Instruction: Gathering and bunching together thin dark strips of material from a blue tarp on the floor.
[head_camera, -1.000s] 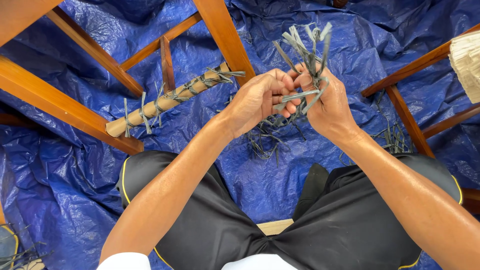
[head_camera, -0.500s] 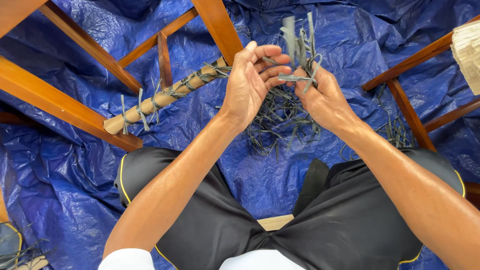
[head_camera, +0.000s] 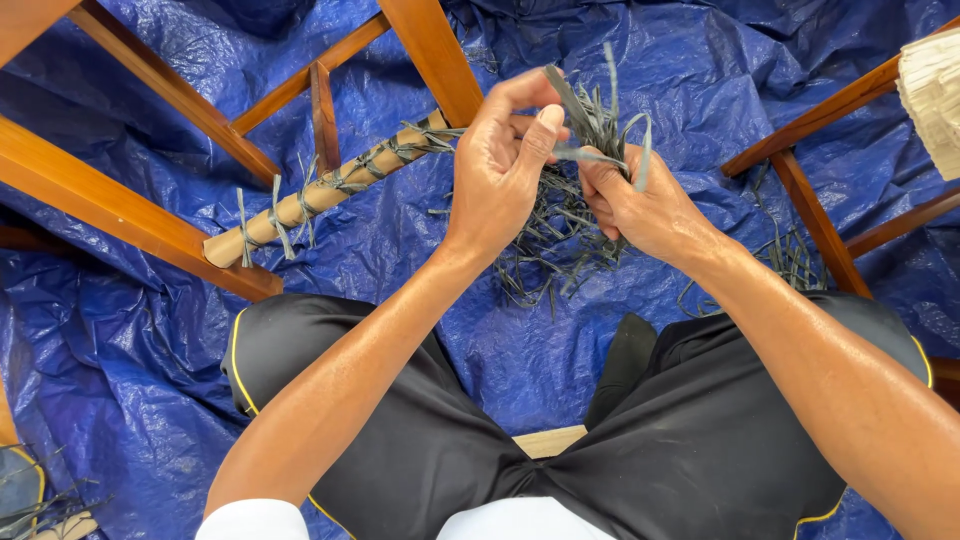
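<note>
My right hand (head_camera: 640, 205) is closed around a bundle of grey-green flat strips (head_camera: 600, 120) whose ends stick up above the fist. My left hand (head_camera: 505, 165) pinches one strip of that bundle between thumb and fingers, right beside the right hand. Loose cut strips (head_camera: 545, 250) lie in a heap on the blue tarp (head_camera: 400, 260) just under both hands. To the left, a pale wooden rung (head_camera: 320, 190) wrapped with several strip ties lies slanted against a brown wooden chair frame (head_camera: 120, 210).
Another brown wooden frame (head_camera: 810, 215) stands at the right, with a pale woven edge (head_camera: 935, 90) in the top right corner. My knees in black shorts (head_camera: 420, 450) fill the foreground. More strips lie at the bottom left corner (head_camera: 40, 505).
Both hands have shifted slightly up and left with the bundle. My left hand's fingers have moved from wrapping the strips to pinching a single strip.
</note>
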